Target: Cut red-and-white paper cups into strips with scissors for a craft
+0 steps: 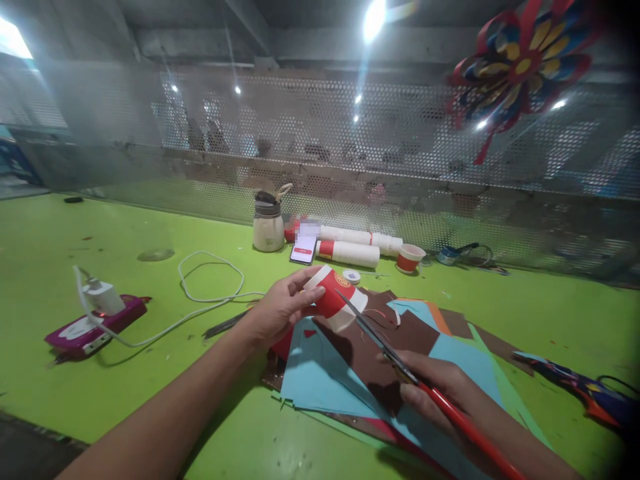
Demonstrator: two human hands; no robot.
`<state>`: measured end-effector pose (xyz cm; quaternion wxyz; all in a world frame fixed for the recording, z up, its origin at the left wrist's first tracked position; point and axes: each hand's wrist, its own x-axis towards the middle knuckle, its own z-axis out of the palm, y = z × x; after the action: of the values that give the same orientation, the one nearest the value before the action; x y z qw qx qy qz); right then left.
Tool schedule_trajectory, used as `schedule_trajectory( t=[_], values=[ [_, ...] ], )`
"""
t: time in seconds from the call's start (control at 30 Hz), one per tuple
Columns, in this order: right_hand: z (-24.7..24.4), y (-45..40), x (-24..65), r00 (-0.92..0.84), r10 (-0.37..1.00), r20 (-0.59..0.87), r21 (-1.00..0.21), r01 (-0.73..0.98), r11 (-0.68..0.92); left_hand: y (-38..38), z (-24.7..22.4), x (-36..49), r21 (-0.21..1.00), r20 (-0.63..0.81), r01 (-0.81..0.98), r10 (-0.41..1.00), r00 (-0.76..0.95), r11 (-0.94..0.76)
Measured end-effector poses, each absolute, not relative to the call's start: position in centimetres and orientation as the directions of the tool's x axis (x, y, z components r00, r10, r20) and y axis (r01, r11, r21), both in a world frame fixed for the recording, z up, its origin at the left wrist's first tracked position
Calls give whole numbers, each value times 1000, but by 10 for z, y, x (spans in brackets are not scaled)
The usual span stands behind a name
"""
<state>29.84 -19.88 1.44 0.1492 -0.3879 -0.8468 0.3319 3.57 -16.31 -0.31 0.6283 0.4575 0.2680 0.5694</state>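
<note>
My left hand is closed around a red and white paper cup with a gold print, held tilted above a pile of paper. In my right hand is a pair of scissors with long metal blades and red handles. The blades point up and to the left, their tips lying over the cup's red side; whether they pinch its wall I cannot tell. Brown paper and light blue paper are spread beneath both hands. Thin curled strips lie just right of the cup.
Behind the hands stand a drink bottle, a phone, stacked white cups and a red cup. A purple power strip with a white cable is at left. At right lies a glue gun. A paper flower hangs above.
</note>
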Motion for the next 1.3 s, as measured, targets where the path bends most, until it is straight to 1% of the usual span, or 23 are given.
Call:
schedule_trajectory(
  t=[0.13, 0.27, 0.4, 0.57, 0.73, 0.97, 1.07, 1.2, 1.3],
  values=[
    [13, -198, 298, -644, 765, -2, -674, 566, 475, -163, -3, 35, 884, 184, -464, 957, 223, -62],
    [13, -198, 297, -665, 747, 22, -704, 520, 483, -163, -3, 35, 886, 173, -460, 960, 222, -53],
    [10, -199, 299, -662, 749, 17, -723, 509, 467, -163, -4, 35, 885, 172, -463, 960, 222, -51],
    [6, -198, 301, -662, 748, 37, -676, 535, 507, -163, -3, 35, 877, 190, -476, 956, 226, -62],
    [4, -194, 303, -673, 739, 22, -682, 530, 504, -163, -2, 35, 880, 169, -473, 960, 224, -44],
    [8, -199, 302, -659, 751, 33, -632, 568, 527, -163, -4, 35, 883, 174, -467, 954, 245, -41],
    [12, -199, 300, -657, 753, 25, -647, 564, 514, -165, -2, 36, 881, 176, -471, 954, 241, -43],
    [16, -198, 298, -683, 731, 3, -700, 521, 489, -166, 1, 35, 890, 156, -455, 957, 245, -28],
    [17, -199, 298, -692, 722, 2, -702, 513, 494, -167, 1, 35, 887, 152, -461, 960, 234, -29]
  ],
)
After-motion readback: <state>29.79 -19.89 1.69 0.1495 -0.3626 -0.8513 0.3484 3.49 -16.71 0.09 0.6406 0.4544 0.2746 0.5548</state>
